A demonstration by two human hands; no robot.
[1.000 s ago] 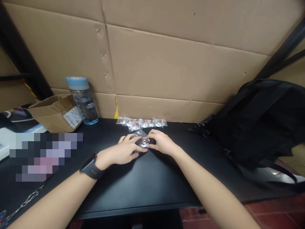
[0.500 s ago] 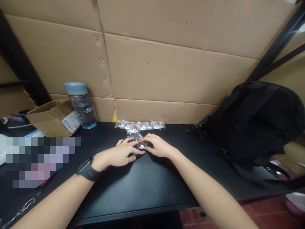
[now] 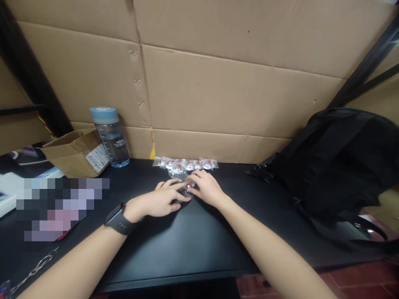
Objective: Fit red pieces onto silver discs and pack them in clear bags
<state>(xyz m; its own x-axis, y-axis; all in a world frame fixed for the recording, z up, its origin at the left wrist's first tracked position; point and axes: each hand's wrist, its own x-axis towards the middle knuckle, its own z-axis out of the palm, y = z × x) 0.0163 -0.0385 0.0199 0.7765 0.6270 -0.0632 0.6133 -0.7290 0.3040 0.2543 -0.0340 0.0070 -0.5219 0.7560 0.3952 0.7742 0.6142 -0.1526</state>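
Observation:
On the black table, a small shiny silver round piece with a red part (image 3: 188, 187) lies between my two hands, partly hidden by fingers. My right hand (image 3: 205, 190) curls over it, thumb and fingers closed about its right side. From the left, my left hand (image 3: 158, 202) reaches flat with fingers spread, the fingertips at the piece's near and left edges. Clear plastic wrapping (image 3: 176, 174) shows just behind the fingers. Beyond it, several similar silver and red pieces in clear packets (image 3: 190, 165) lie in a row by the cardboard wall.
A blue-lidded water bottle (image 3: 111, 139) stands beside an opened cardboard box (image 3: 73, 155) at the left. Closer to me on that side lies a metal chain (image 3: 40, 265). A black backpack (image 3: 339, 162) takes up the table's right side. Cardboard (image 3: 212, 91) closes off the back.
The silver piece is now more covered by my right hand, whose fingers have moved in around it. My left hand stays almost in place. The whole view has shifted slightly.

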